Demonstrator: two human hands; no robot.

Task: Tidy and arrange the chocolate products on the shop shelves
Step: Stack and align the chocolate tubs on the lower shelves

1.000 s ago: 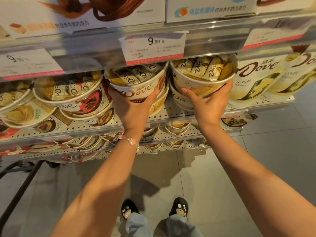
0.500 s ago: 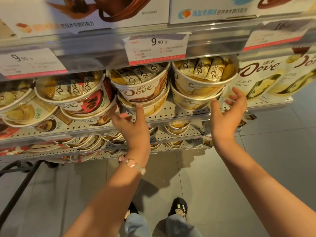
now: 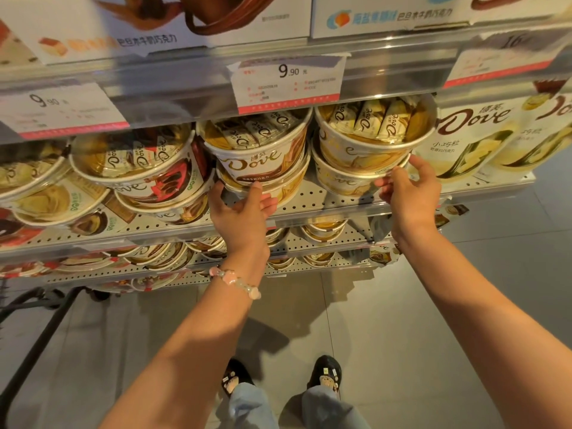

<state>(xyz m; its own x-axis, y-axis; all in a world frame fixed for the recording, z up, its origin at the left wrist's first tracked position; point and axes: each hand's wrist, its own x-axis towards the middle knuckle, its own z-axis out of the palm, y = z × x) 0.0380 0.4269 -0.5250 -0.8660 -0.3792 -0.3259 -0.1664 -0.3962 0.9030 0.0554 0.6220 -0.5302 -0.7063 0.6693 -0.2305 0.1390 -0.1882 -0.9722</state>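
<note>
Stacked round cream-and-gold Dove chocolate tubs (image 3: 257, 156) crowded the perforated grey metal shelf (image 3: 328, 201), their tops nearly touching the clear plastic price rail (image 3: 185, 91) overhead, so no room stood above them. Tall white Dove pouches (image 3: 464, 140) closed off the right side. A bare strip of shelf ran open before the tubs.

Left hand (image 3: 240, 212) and right hand (image 3: 408, 193) each grip a lower Dove tub (image 3: 343, 181) on the shelf (image 3: 309, 209)
</note>
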